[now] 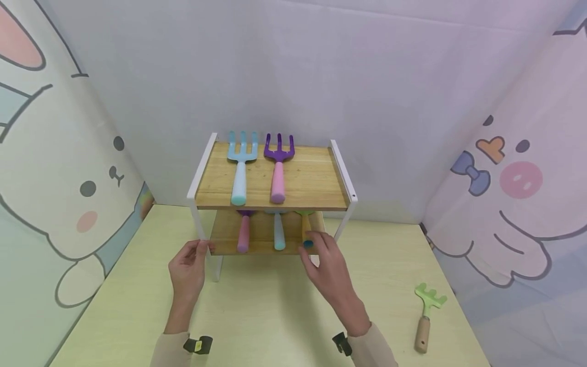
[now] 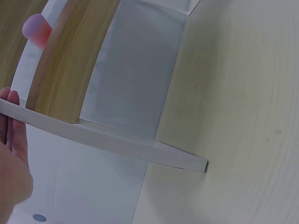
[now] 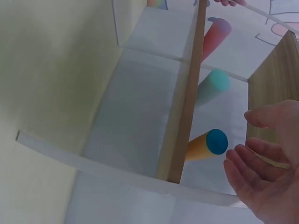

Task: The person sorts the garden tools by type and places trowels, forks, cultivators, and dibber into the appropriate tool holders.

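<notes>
A two-tier wooden shelf (image 1: 312,176) with white metal sides stands on the table. My left hand (image 1: 189,265) holds its left front leg (image 2: 93,135), fingers bent about the bar. On the lower board lie a pink-handled fork (image 1: 243,234), a light-blue-handled fork (image 1: 279,232) and a tool with a yellow handle and blue end (image 1: 306,229); their heads are mostly hidden under the upper board. By the yellow handle (image 3: 200,148), my right hand (image 1: 331,267) has its fingers spread and loosely bent. In the right wrist view, a gap shows between fingertips and blue end.
On the upper board lie a light blue garden fork (image 1: 240,173) and a purple fork with a pink handle (image 1: 278,173). A green rake with a wooden handle (image 1: 424,326) lies on the table (image 1: 380,285) at the right. Cartoon-printed curtains (image 1: 518,214) enclose the table.
</notes>
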Available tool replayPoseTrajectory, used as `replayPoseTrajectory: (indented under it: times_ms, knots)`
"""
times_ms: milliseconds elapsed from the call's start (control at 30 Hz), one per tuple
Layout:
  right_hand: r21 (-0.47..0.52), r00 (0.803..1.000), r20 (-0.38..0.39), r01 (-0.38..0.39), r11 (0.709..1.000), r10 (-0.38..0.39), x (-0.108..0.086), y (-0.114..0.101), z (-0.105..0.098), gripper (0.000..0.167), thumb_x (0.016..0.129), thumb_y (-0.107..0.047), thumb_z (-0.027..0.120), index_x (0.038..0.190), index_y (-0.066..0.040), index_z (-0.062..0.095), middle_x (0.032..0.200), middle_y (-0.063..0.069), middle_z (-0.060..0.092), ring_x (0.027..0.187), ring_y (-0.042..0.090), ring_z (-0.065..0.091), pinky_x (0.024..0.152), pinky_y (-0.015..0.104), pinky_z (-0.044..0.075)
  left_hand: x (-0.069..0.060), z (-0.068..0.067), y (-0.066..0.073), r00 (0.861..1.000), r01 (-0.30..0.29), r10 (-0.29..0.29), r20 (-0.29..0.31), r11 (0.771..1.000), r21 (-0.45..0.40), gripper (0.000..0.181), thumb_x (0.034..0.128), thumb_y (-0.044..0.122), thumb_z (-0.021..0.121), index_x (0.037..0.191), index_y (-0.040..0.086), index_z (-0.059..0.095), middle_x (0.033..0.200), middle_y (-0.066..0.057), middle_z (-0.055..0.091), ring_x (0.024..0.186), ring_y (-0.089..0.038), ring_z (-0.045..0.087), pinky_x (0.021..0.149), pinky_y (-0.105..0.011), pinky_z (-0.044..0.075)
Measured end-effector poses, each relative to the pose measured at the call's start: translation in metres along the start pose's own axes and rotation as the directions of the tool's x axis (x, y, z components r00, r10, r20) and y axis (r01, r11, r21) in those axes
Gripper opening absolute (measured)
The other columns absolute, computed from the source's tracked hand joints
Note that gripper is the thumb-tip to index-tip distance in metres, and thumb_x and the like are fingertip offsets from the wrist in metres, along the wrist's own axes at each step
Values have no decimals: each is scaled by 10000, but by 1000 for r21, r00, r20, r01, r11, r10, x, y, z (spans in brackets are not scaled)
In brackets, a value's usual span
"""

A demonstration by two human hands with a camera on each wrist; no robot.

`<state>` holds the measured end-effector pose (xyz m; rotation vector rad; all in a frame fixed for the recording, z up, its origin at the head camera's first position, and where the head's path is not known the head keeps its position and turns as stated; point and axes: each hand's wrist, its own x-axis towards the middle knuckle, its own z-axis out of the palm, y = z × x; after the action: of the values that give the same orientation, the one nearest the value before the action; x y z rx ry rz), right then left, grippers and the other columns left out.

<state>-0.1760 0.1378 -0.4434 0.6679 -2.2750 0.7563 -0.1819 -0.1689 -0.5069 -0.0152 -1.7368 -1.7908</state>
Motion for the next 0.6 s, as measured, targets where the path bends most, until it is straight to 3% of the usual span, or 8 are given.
replayPoseTrajectory:
  times_ms: [200, 400, 600]
  knots:
    - [19, 1000, 0, 23, 1000, -23, -12, 10, -5, 354, 879, -47, 801, 1197, 24, 662, 1167, 142, 671, 1095, 295, 663, 891, 432, 585, 0, 0, -1, 1000, -5, 5, -1, 1000, -20, 109, 989, -92, 608, 949, -174, 666, 825, 2, 756, 796, -33, 717, 797, -132, 535]
    - [50, 999, -19, 36, 998, -36, -22, 18, -10, 388, 857, -4, 801, 1214, 35, 654, 1154, 139, 675, 1089, 283, 663, 913, 454, 569, -2, 4, 14, 1000, -14, 14, 3, 999, -29, 117, 988, -122, 583, 934, -212, 637, 808, -9, 754, 789, -23, 714, 795, -124, 530]
    - [130, 1000, -23, 11, 992, -8, -34, 26, -14, 364, 886, -13, 763, 1229, 25, 647, 1153, 115, 668, 1064, 251, 650, 941, 262, 526, -1, 2, 6, 1000, 26, -26, -8, 1000, -6, 118, 995, -93, 597, 951, -180, 662, 815, 35, 751, 790, -19, 714, 814, -129, 532]
